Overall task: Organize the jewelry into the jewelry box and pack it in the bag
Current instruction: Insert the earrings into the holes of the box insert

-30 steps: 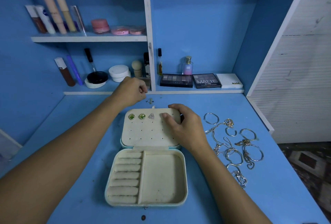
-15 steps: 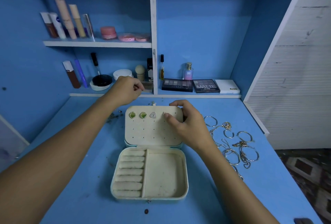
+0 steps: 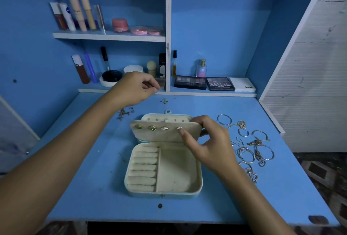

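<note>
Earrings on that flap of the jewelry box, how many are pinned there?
4, in a row along the flap: two green earrings at left, a silvery one, and one by the right hand's thumb. None seem hidden.

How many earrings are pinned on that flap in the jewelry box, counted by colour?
Green earrings: 2
Silver earrings: 2, one partly behind the right hand's thumb
Total: 4
</note>
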Demonstrator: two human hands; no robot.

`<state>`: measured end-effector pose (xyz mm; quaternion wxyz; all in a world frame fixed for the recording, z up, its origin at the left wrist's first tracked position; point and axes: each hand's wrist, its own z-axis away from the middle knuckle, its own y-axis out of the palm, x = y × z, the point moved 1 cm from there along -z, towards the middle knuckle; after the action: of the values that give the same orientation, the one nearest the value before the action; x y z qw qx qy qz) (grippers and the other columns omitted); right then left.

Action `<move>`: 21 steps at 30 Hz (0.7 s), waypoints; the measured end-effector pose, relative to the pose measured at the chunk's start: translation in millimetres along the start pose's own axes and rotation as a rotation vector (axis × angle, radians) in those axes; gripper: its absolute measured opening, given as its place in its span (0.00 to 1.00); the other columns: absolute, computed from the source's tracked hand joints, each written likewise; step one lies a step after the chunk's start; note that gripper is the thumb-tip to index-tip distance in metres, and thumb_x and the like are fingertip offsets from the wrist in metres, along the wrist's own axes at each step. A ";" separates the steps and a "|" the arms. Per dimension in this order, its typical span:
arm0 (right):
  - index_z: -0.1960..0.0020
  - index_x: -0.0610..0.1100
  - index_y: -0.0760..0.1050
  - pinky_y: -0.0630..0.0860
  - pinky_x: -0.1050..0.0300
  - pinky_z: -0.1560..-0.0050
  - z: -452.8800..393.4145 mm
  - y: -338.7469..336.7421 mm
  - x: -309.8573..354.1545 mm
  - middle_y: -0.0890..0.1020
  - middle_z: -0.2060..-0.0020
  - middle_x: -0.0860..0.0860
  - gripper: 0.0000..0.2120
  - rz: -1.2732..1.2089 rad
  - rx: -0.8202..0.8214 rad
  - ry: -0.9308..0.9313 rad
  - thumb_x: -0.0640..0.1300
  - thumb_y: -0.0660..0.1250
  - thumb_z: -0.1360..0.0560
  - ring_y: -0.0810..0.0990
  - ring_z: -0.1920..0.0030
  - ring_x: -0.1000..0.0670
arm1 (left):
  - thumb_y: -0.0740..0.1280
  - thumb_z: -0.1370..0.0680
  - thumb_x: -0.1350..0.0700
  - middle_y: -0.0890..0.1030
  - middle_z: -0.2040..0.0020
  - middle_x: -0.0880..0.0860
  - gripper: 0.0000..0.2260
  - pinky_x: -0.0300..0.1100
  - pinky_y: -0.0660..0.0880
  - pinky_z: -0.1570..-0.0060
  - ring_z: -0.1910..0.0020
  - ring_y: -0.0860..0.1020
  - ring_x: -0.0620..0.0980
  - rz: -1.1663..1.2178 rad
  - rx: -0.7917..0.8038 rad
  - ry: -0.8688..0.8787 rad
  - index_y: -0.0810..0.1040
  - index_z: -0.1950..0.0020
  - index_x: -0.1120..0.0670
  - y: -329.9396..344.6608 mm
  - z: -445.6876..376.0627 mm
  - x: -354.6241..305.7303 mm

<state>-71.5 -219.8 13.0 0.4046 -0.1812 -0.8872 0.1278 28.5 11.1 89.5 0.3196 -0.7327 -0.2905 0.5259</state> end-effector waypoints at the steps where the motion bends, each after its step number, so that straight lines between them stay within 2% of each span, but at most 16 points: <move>1: 0.55 0.44 0.77 0.74 0.64 0.59 4.3 -0.8 -1.5 0.79 0.63 0.58 0.10 0.030 -0.010 -0.063 0.49 0.74 0.28 0.77 0.62 0.57 | 0.72 0.23 0.55 0.83 0.55 0.43 0.03 0.32 0.73 0.55 0.55 0.80 0.39 0.000 0.026 0.002 0.83 0.53 0.47 -0.1 4.4 -1.2; 3: 0.57 0.41 0.78 0.72 0.66 0.58 11.0 -3.4 -3.0 0.80 0.63 0.54 0.11 0.077 -0.024 -0.163 0.48 0.73 0.27 0.76 0.62 0.55 | 0.71 0.22 0.55 0.83 0.54 0.42 0.03 0.30 0.74 0.54 0.53 0.80 0.39 0.004 0.068 0.015 0.84 0.52 0.47 0.7 13.6 -4.8; 5: 0.57 0.39 0.79 0.72 0.65 0.57 16.0 -5.1 -4.0 0.80 0.63 0.51 0.10 0.098 -0.024 -0.238 0.46 0.74 0.26 0.77 0.62 0.52 | 0.72 0.22 0.56 0.83 0.56 0.40 0.04 0.25 0.72 0.57 0.53 0.80 0.36 0.026 0.109 0.026 0.84 0.52 0.47 3.0 22.0 -8.5; 7: 0.57 0.38 0.80 0.73 0.64 0.57 19.5 -5.9 -4.6 0.81 0.62 0.49 0.10 0.115 -0.027 -0.297 0.45 0.74 0.26 0.78 0.61 0.51 | 0.71 0.22 0.56 0.82 0.56 0.38 0.04 0.23 0.70 0.59 0.55 0.79 0.33 0.043 0.143 0.035 0.83 0.53 0.46 5.7 29.7 -11.7; 12: 0.59 0.37 0.80 0.75 0.57 0.58 27.4 -8.5 -6.8 0.81 0.63 0.49 0.06 0.090 0.012 -0.353 0.39 0.76 0.28 0.79 0.62 0.49 | 0.72 0.23 0.55 0.83 0.57 0.38 0.05 0.29 0.73 0.54 0.54 0.80 0.34 0.077 0.200 0.047 0.83 0.55 0.43 11.8 46.2 -18.6; 17: 0.60 0.37 0.81 0.76 0.52 0.60 31.2 -9.1 -9.8 0.82 0.63 0.48 0.04 0.074 0.039 -0.373 0.37 0.75 0.29 0.80 0.62 0.46 | 0.73 0.24 0.54 0.85 0.57 0.43 0.03 0.45 0.79 0.46 0.55 0.82 0.41 0.129 0.272 0.053 0.85 0.53 0.46 15.9 59.1 -30.9; 21: 0.59 0.37 0.82 0.77 0.52 0.59 32.7 -9.3 -11.2 0.83 0.62 0.49 0.03 0.087 0.069 -0.388 0.34 0.76 0.33 0.81 0.60 0.47 | 0.74 0.25 0.53 0.86 0.57 0.45 0.02 0.55 0.79 0.45 0.55 0.83 0.44 0.170 0.331 0.036 0.85 0.54 0.46 18.6 67.7 -36.2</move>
<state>-91.7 -235.5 -12.0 0.2261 -0.1775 -0.9349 0.2080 -44.7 -17.1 79.9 0.3953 -0.7013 -0.1314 0.5785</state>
